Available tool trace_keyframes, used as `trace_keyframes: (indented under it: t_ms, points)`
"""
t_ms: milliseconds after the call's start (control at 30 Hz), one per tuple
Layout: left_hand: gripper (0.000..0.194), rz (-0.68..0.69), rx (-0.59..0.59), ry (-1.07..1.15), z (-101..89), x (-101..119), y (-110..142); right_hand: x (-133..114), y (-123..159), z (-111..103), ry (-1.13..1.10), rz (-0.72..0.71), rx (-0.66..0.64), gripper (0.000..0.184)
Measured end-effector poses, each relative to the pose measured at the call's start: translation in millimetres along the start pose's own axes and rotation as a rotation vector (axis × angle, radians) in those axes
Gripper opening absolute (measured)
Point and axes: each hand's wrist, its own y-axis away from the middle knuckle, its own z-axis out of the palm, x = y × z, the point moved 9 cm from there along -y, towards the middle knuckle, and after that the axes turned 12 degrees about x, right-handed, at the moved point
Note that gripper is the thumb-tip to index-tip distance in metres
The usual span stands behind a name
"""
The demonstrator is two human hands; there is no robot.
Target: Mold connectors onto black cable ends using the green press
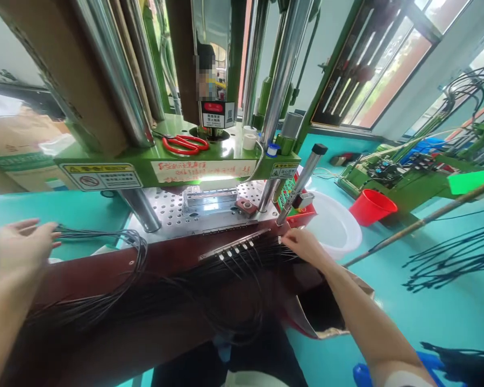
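Your left hand [24,244] grips cables [139,248] at the bench's [165,253] left; your right hand [304,244] pinches a white tip [279,239] beside the strip [226,249], its edge lined with several tips [237,250], loose cables [84,309] left over.

Teal floor [427,322], bright window [395,70]

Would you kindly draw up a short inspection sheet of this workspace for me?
Surface: brown bench, with dark cables spread across it.
Job's things: metal strip lying on the bench, white-tipped cables along its near edge.
Clutter: red-handled scissors on top of the green press.
Grips: left hand holds a bundle of cables near one end; right hand is beyond the strip's right end, its hold unclear.
Cables: loose, curving and overlapping.
Surroundings: white tub and red bucket to the right.
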Motion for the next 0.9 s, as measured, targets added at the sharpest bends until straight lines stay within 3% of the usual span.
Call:
trace_keyframes:
  t_ms: [100,200,267,367,467,533,700,900]
  points:
    - [0.013,0.266,-0.209,-0.032,15.8,49.6,63.8,4.0,43.6,10.7,0.023,0.139,-0.072,0.031]
    - [0.014,0.572,-0.667,-0.022,66.0,93.7,169.8,-4.5,62.4,26.1,-0.002,0.192,-0.015,0.022]
    - [0.015,0.774,-0.952,-0.003,100.2,109.8,245.0,-12.8,61.0,30.2,-0.057,0.189,0.047,0.018]
    - [0.014,0.887,-1.059,-0.008,144.8,114.6,310.8,-21.7,48.2,23.2,-0.178,0.187,0.137,0.019]
    - [0.003,0.863,-1.062,-0.03,179.1,108.4,337.5,-25.0,35.4,13.2,-0.286,0.188,0.194,0.021]
    - [0.002,0.846,-1.079,-0.055,191.7,102.7,345.6,-26.1,31.5,14.9,-0.314,0.169,0.166,0.023]
    - [0.008,0.858,-1.123,-0.115,198.9,94.0,351.5,-23.5,40.9,37.3,-0.183,0.119,-0.033,0.039]
    - [0.019,0.945,-1.163,-0.265,201.4,89.9,355.2,-32.2,48.2,39.1,-0.151,0.05,-0.079,0.038]
